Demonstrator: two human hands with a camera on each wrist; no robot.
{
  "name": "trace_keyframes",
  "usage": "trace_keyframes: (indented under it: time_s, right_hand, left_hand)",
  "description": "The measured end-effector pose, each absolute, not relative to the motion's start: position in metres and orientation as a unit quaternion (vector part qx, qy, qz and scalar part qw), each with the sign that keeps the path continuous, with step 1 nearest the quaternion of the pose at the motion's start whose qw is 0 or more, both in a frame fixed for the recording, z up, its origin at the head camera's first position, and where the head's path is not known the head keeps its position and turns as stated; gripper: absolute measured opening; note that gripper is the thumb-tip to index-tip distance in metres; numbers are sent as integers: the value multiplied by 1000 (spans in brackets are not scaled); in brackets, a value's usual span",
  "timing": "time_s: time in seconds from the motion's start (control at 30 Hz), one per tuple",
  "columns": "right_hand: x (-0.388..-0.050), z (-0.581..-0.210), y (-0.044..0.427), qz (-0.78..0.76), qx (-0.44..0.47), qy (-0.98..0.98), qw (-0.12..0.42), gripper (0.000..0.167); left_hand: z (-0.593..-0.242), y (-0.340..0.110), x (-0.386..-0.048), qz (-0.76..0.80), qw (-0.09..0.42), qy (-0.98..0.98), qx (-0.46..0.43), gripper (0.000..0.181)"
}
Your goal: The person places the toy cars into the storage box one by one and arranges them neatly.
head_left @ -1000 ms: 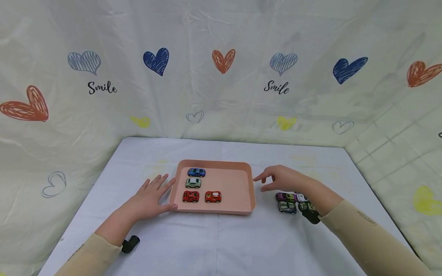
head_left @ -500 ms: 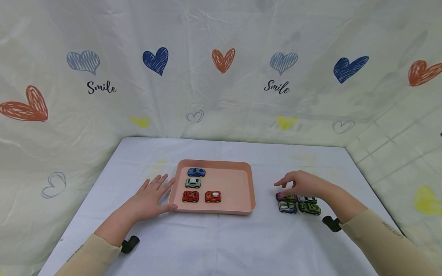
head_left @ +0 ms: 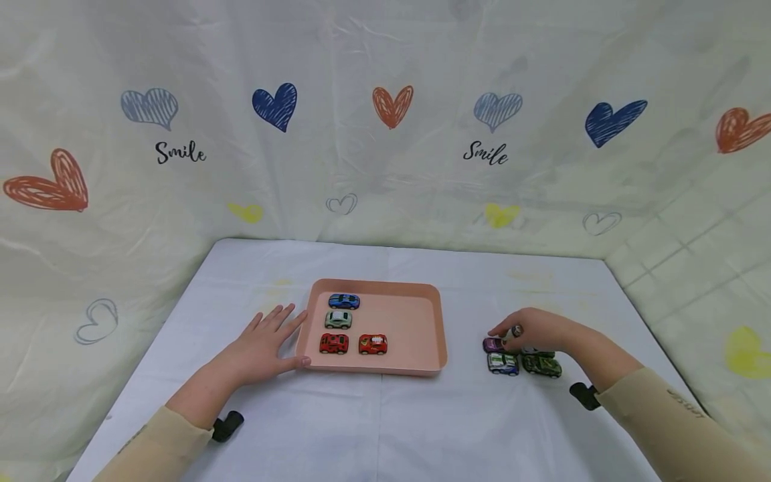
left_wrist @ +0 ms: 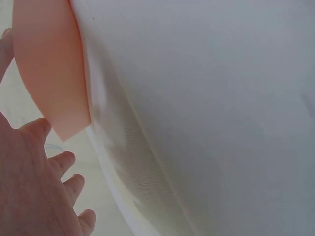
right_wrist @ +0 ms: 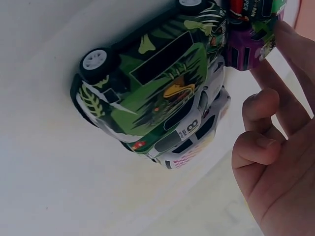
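Note:
In the head view, the left hand (head_left: 253, 351) lies spread at the left edge of the pink tray (head_left: 415, 365), its thumb touching the near left corner. The left wrist view shows the fingers (left_wrist: 74, 187) apart beside the tray wall (left_wrist: 49, 64). The right hand (head_left: 539, 329) has its thumb and fingers around a purple toy car (head_left: 492, 345). From the right wrist, fingertips meet the purple car (right_wrist: 241, 49) while two other fingers curl beside it. Below the hand sit a green-and-white car (head_left: 502, 363) and a dark green car (head_left: 542, 365); a paler car behind is partly hidden.
Inside the tray's left half are a blue car (head_left: 344, 301), a pale green car (head_left: 338, 319) and two red cars (head_left: 334, 343). A white cloth (head_left: 385, 428) covers the table, with a heart-patterned sheet (head_left: 391, 161) behind it.
The right hand has moved from beside the tray, rightward and toward me, down onto the purple car, and its fingers have closed around it. The left hand has stayed at the tray.

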State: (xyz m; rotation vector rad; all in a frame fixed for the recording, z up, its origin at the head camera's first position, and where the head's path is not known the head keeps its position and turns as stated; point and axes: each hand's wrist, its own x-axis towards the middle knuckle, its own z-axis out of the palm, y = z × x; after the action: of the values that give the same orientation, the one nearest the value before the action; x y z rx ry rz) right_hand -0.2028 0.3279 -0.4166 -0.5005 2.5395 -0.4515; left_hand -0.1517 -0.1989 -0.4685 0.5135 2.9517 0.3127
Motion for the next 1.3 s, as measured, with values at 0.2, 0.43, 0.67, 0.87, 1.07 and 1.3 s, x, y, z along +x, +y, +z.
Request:
trace_keyframes:
  time_s: [0.2, 0.43, 0.67, 0.87, 1.07, 1.3]
  right_hand:
    - [-203, -418, 331, -157, -195, 934, 255, 27]
    - [-203, -421, 331, -156, -190, 935, 256, 28]
    - [-205, -424, 333, -165, -213, 932, 243, 27]
    - [-206, -426, 333, -186, -200, 929, 249, 27]
    - [-205, -428, 332, -201, -185, 929, 249, 28]
    - [-212, -429, 335, -216, -185, 926, 248, 31]
  left_hand:
    - [-473, -200, -154, 101, 61, 978, 170, 103]
    - [-466, -198, -150, 112, 63, 976, 174, 102]
    - [-472, -201, -153, 104, 66, 978, 170, 105]
    - [-471, -199, -153, 109, 68, 977, 171, 104]
    - [-472, -199, -154, 106, 68, 978, 167, 103]
    - [-464, -197, -152, 103, 69, 977, 173, 101]
